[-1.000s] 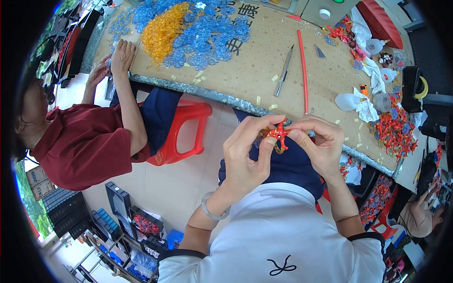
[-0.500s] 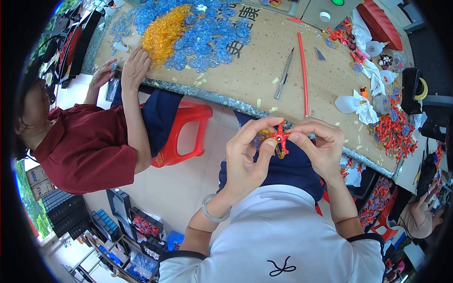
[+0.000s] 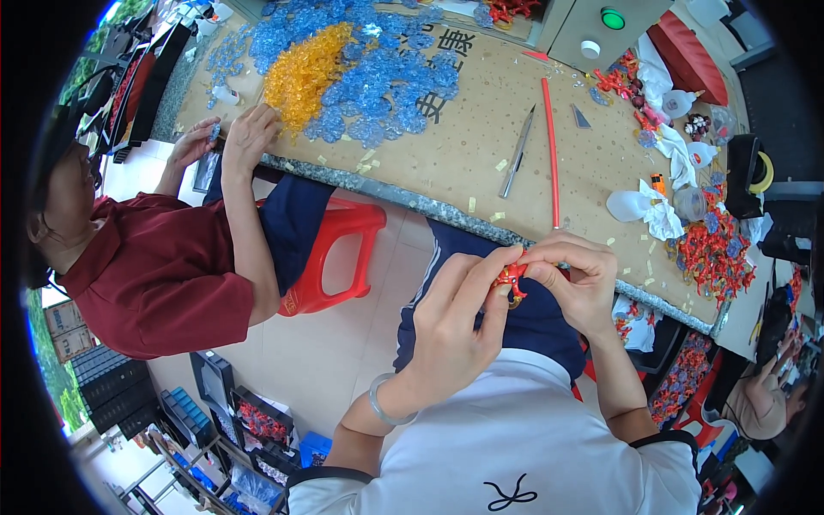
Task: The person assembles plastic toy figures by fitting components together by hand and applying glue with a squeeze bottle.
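Between both hands, above my lap and just off the table's near edge, is a small red plastic figure (image 3: 511, 275) with a yellowish part below it. My left hand (image 3: 459, 313) pinches it from the left, thumb and fingers closed and covering much of it. From the right, my right hand (image 3: 573, 279) grips its other side between thumb and bent forefinger. The fingers hide most of the figure's shape. On the table beyond lie a red rod (image 3: 551, 154) and a pointed metal tool like a craft knife (image 3: 518, 150).
A co-worker in a dark red shirt (image 3: 163, 275) sits at left, hands by a pile of orange pieces (image 3: 305, 77) and blue clear pieces (image 3: 390, 94). Red figures (image 3: 717, 249) heap at the right, near a white squeeze bottle (image 3: 628, 206). A red stool (image 3: 330, 257) stands left.
My left hand has turned so its back faces up and its fingers now cover more of the red figure. The figure has tilted and sits slightly lower. The co-worker's hands have barely shifted.
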A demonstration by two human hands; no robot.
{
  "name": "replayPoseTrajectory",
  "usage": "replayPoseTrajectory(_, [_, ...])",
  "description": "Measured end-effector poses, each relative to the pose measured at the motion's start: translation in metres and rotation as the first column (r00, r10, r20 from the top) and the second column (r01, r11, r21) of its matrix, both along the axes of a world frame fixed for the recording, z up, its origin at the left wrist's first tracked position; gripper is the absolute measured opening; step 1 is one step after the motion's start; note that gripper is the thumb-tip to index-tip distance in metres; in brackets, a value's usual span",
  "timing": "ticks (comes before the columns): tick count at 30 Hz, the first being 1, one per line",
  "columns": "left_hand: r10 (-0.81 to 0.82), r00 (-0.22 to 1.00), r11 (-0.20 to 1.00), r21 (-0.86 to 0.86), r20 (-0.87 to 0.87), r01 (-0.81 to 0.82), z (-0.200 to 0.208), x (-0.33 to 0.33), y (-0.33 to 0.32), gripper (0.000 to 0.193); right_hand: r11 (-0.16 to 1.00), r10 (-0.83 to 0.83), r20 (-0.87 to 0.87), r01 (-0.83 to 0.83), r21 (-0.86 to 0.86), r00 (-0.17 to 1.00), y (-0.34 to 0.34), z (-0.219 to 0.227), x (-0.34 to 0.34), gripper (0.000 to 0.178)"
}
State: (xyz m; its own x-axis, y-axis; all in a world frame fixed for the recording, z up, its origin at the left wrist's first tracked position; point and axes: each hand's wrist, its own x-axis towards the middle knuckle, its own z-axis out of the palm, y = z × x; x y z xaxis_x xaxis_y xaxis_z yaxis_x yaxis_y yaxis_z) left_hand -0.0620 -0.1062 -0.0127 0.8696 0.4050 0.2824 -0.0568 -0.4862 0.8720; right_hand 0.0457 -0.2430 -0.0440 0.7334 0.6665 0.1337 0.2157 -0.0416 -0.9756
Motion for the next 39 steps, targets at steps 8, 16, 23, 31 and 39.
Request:
replayPoseTrajectory(8, [0.013,0.993,0.997,0.077,-0.113,-0.004,0.002,-0.001,-0.002,0.037,0.999,0.001,-0.05,-0.003,-0.032,0.999,0.001,-0.006,-0.002,0.005])
replayPoseTrajectory(16, [0.016,0.994,0.997,0.076,-0.11,-0.007,0.0,0.001,-0.001,0.036,1.0,-0.005,-0.072,0.004,-0.015,0.997,0.001,-0.007,0.0,0.005])
replayPoseTrajectory(23, [0.006,0.991,0.999,-0.046,-0.134,-0.012,0.004,0.001,0.003,0.035,1.0,-0.008,-0.067,0.008,-0.011,0.998,0.001,-0.007,0.0,0.005])
replayPoseTrajectory(31, [-0.067,0.995,0.996,-0.063,-0.076,0.063,0.0,0.003,0.011,0.034,1.0,0.01,-0.062,-0.012,-0.026,0.998,0.002,-0.002,0.001,0.006])
replayPoseTrajectory(39, [0.016,0.999,0.964,-0.263,-0.05,-0.029,-0.014,-0.001,0.007,0.047,1.0,0.029,-0.173,-0.028,0.008,0.985,0.001,-0.007,0.0,0.009])
